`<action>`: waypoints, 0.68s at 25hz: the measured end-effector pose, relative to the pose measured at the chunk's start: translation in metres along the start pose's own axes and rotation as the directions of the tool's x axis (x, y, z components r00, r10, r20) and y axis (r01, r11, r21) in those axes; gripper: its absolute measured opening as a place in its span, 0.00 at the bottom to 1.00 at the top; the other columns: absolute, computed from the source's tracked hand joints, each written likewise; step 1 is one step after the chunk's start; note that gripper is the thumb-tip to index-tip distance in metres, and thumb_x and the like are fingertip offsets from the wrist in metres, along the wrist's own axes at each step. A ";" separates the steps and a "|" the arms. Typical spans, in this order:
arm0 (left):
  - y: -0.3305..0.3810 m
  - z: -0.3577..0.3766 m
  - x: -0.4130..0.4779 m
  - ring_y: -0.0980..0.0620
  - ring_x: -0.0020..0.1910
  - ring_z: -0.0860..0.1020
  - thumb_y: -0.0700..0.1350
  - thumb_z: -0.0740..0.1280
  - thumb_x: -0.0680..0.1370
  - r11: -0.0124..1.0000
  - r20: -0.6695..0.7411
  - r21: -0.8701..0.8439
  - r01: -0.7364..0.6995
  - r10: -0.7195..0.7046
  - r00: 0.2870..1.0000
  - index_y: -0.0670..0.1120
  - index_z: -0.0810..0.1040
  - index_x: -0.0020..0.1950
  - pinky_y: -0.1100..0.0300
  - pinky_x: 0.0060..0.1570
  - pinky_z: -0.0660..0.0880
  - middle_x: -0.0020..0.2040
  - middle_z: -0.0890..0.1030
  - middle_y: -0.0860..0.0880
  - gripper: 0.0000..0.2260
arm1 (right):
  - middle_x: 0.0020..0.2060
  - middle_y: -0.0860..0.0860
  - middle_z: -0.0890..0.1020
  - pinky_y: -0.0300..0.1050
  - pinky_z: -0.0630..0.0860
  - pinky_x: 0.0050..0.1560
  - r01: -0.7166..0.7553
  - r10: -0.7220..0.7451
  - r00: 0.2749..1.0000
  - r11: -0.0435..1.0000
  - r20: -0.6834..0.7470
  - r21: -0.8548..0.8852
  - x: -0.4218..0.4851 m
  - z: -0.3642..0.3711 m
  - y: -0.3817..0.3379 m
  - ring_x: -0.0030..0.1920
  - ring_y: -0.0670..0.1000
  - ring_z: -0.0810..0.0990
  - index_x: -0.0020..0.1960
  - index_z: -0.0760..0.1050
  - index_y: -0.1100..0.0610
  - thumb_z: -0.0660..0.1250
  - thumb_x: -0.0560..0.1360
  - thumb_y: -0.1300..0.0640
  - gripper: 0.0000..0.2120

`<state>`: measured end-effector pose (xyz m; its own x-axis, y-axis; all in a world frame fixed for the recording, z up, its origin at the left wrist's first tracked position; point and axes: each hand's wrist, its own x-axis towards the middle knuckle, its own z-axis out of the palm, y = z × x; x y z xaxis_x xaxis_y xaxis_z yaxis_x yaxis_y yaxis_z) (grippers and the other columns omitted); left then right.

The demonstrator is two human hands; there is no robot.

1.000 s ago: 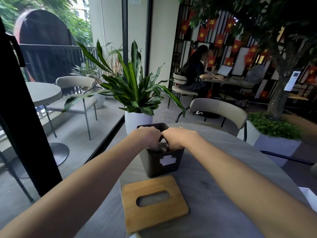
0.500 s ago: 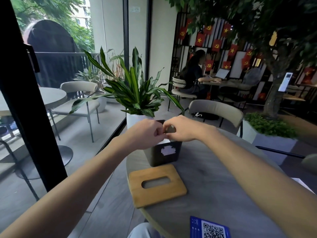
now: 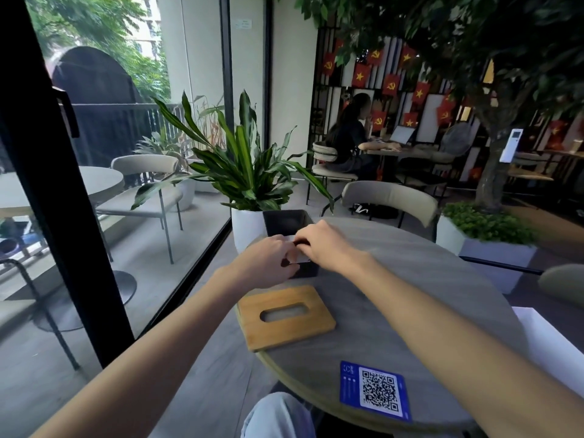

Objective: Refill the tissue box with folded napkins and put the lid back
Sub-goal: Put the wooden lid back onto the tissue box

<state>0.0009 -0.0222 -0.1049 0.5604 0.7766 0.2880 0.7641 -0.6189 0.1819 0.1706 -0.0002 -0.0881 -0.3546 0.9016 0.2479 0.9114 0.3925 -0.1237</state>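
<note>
Left hand [image 3: 268, 260] and right hand [image 3: 319, 245] meet knuckle to knuckle over front rim of black tissue box [image 3: 289, 222], fingers curled on small white napkin [image 3: 297, 256]; grip depth hidden. Box mouth open just beyond fingers. Wooden lid [image 3: 286, 316] flat on table [image 3: 410, 279], nearer body, below both hands, slot running left-right; left hand slightly nearer. QR card [image 3: 374, 390] well clear.
</note>
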 end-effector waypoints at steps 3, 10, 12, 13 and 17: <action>-0.008 0.006 0.013 0.49 0.54 0.76 0.51 0.66 0.77 0.999 0.056 0.005 0.037 -0.037 0.998 0.49 0.78 0.51 0.51 0.54 0.74 0.51 0.76 0.49 0.08 | 0.48 0.58 0.83 0.53 0.80 0.47 -0.062 0.062 0.998 0.995 -0.008 -0.076 0.004 0.004 0.000 0.49 0.62 0.81 0.56 0.82 0.54 0.62 0.80 0.59 0.11; -0.009 0.011 0.013 0.51 0.48 0.80 0.59 0.62 0.78 0.996 0.026 -0.038 0.080 -0.079 0.997 0.52 0.80 0.50 0.54 0.46 0.77 0.47 0.81 0.54 0.13 | 0.56 0.49 0.80 0.54 0.79 0.51 0.106 -0.105 0.994 0.993 -0.029 0.056 -0.014 0.000 0.007 0.53 0.55 0.80 0.58 0.78 0.50 0.61 0.77 0.55 0.12; -0.005 0.010 -0.005 0.53 0.50 0.80 0.66 0.61 0.75 0.994 0.163 0.016 0.110 -0.111 0.980 0.55 0.79 0.54 0.55 0.48 0.77 0.50 0.81 0.57 0.19 | 0.53 0.49 0.78 0.54 0.78 0.49 0.152 -0.152 0.988 0.988 0.013 0.020 -0.023 0.001 0.008 0.49 0.52 0.79 0.56 0.79 0.51 0.65 0.77 0.55 0.09; -0.003 0.011 -0.014 0.54 0.53 0.79 0.72 0.59 0.72 0.990 0.212 0.061 0.124 -0.134 0.968 0.57 0.77 0.59 0.55 0.49 0.76 0.53 0.80 0.58 0.26 | 0.52 0.49 0.77 0.54 0.78 0.49 0.165 -0.165 0.985 0.986 0.052 0.009 -0.028 0.003 0.008 0.48 0.51 0.78 0.56 0.79 0.51 0.66 0.76 0.54 0.09; 0.003 0.015 -0.045 0.50 0.62 0.76 0.85 0.52 0.58 0.974 0.327 0.211 0.086 -0.153 0.932 0.57 0.64 0.75 0.51 0.56 0.75 0.63 0.76 0.56 0.52 | 0.58 0.48 0.78 0.47 0.76 0.53 0.137 -0.138 0.926 0.990 0.350 0.029 -0.037 0.017 0.002 0.56 0.49 0.77 0.64 0.77 0.49 0.71 0.74 0.44 0.21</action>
<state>-0.0175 -0.0572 -0.1317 0.5098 0.8577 -0.0672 0.8597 -0.5108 0.0037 0.1825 -0.0298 -0.1137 -0.5276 0.8447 -0.0898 0.8479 0.5172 -0.1163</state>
